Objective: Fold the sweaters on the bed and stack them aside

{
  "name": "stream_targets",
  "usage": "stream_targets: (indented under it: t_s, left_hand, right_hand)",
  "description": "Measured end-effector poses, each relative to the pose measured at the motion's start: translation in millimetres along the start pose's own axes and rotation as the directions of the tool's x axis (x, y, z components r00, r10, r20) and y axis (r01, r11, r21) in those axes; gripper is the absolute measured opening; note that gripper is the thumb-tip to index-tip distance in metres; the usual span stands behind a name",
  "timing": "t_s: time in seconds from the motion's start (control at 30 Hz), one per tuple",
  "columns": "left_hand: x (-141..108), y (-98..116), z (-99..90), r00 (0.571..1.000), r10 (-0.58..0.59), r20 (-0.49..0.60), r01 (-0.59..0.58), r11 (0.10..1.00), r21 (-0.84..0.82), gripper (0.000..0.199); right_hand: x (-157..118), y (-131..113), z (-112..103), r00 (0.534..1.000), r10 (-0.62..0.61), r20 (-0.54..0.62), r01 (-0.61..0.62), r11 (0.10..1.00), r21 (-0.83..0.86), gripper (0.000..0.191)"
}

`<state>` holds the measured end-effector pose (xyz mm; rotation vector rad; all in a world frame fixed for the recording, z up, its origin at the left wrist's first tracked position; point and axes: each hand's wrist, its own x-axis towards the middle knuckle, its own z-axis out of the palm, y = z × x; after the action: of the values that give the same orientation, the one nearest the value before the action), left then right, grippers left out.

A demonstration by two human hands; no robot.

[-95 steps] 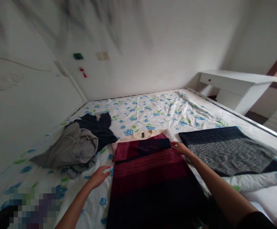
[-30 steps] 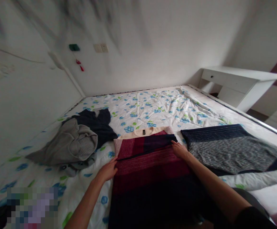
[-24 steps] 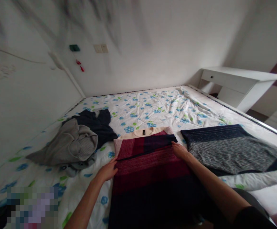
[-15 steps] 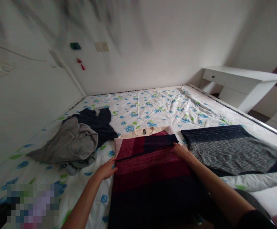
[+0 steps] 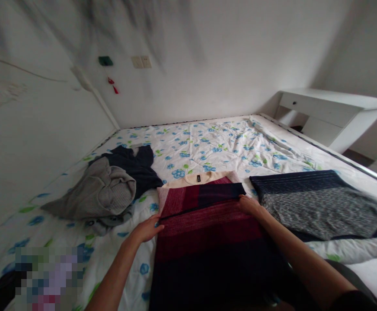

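Note:
A sweater [image 5: 204, 224] in cream, dark red and navy lies flat on the flowered bed sheet [image 5: 188, 151], its cream neckline away from me and a sleeve folded across its upper part. My left hand [image 5: 147, 229] pinches its left edge just below that sleeve. At the right edge, near the navy end of the sleeve, my right hand [image 5: 249, 204] is closed on the fabric. The lower part of the sweater is dark, and its bottom end is hard to make out.
Grey clothing [image 5: 107, 194] and a dark garment [image 5: 139, 166] lie crumpled on the left. A grey and navy knit [image 5: 318, 205] is spread on the right. Behind it stands a white desk [image 5: 321, 110]. Walls border the bed's back and left.
The whole view has shifted slightly, so everything sits a little further right. Both hands keep the same places on the sweater's edges.

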<state>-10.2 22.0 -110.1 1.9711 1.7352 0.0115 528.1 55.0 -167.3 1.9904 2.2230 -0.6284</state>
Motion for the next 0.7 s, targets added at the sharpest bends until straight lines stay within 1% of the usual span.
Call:
stream_targets:
  t_s: [0.07, 0.1, 0.13, 0.17, 0.2, 0.23, 0.27, 0.3, 0.37, 0.4, 0.43, 0.5, 0.57, 0.63, 0.7]
  left_hand:
    - [4, -1, -0.7, 0.999, -0.003, -0.045, 0.002, 1.000, -0.012, 0.034]
    - [7, 0, -1.3, 0.996, -0.031, -0.087, 0.029, 0.999, -0.027, 0.027]
    - [9, 0, -2.1, 0.987, -0.085, -0.140, 0.078, 0.995, -0.057, 0.021]
    - [12, 1, -2.8, 0.967, -0.165, -0.193, 0.146, 0.983, -0.109, 0.017]
    - [15, 2, -3.4, 0.938, -0.257, -0.232, 0.216, 0.958, -0.187, 0.017]
    - [18, 3, -3.7, 0.909, -0.337, -0.243, 0.262, 0.919, -0.294, 0.021]
    - [20, 4, -3.6, 0.893, -0.390, -0.224, 0.272, 0.865, -0.421, 0.026]
    - [22, 5, -3.1, 0.892, -0.412, -0.186, 0.252, 0.795, -0.552, 0.032]
    - [26, 6, -0.7, 0.914, -0.393, -0.104, 0.181, 0.623, -0.761, 0.044]
    - [28, 7, 1.1, 0.923, -0.378, -0.079, 0.153, 0.547, -0.823, 0.049]
    - [32, 7, 3.1, 0.927, -0.369, -0.065, 0.135, 0.489, -0.862, 0.052]
    - [41, 8, 7.2, 0.932, -0.361, -0.042, 0.121, 0.419, -0.900, 0.050]
    - [51, 10, 10.2, 0.932, -0.362, -0.020, 0.126, 0.373, -0.919, 0.041]
    - [62, 11, 10.4, 0.925, -0.380, 0.026, 0.161, 0.330, -0.930, 0.032]
    - [72, 11, 6.5, 0.921, -0.374, 0.105, 0.217, 0.272, -0.938, 0.028]
  right_hand:
    - [2, 2, -2, 1.000, 0.021, -0.022, -0.020, 0.999, 0.032, 0.036]
    - [3, 4, -4, 0.998, 0.038, -0.041, -0.036, 0.998, 0.061, 0.035]
    - [5, 8, -5, 0.996, 0.060, -0.070, -0.053, 0.994, 0.099, 0.035]
    - [6, 14, -6, 0.990, 0.090, -0.111, -0.073, 0.987, 0.145, 0.034]
    - [9, 20, -6, 0.979, 0.127, -0.162, -0.094, 0.976, 0.196, 0.034]
    - [11, 27, -5, 0.961, 0.174, -0.217, -0.117, 0.960, 0.253, 0.035]
    - [13, 35, -2, 0.936, 0.234, -0.262, -0.145, 0.937, 0.317, 0.037]
    - [15, 43, 1, 0.909, 0.301, -0.287, -0.178, 0.905, 0.385, 0.040]
    - [20, 57, 9, 0.868, 0.413, -0.277, -0.224, 0.822, 0.523, 0.047]
    - [22, 62, 13, 0.860, 0.442, -0.255, -0.224, 0.776, 0.590, 0.049]
    - [24, 66, 16, 0.859, 0.455, -0.234, -0.208, 0.727, 0.654, 0.050]
    - [28, 71, 20, 0.876, 0.433, -0.212, -0.118, 0.619, 0.776, 0.051]
    - [32, 74, 21, 0.897, 0.401, -0.184, -0.030, 0.471, 0.881, 0.049]
    - [36, 77, 19, 0.916, 0.383, -0.116, -0.008, 0.308, 0.951, 0.045]
    - [40, 79, 16, 0.935, 0.353, -0.044, -0.021, 0.178, 0.984, 0.038]
